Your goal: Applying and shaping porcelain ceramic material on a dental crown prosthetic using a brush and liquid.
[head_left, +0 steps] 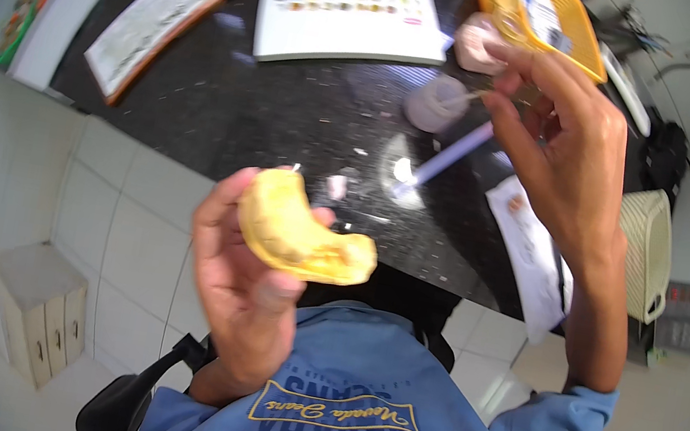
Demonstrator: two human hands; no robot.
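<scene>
In my left hand (240,312), raised in front of my shirt, is a yellow horseshoe-shaped dental cast (277,224), gripped between thumb and fingers. My right hand (571,149) is lifted over the right part of the black bench, thumb and fingers pinched on a thin stick-like tool (480,95). Its far end reaches the mouth of a small translucent cup (431,109); whether it is a brush or a plain stick is too small to tell. Behind the cup stands a jar of pale pink material (477,45). A pale violet strip (452,158) lies on the bench nearer me.
Along the back are a white board with rows of small coloured samples (344,35) and a brown-edged white slab (152,25). A yellow basket (589,44) sits at the far right. Stained paper (523,261) overhangs the bench's near edge. A black chair armrest (138,391) is beside me.
</scene>
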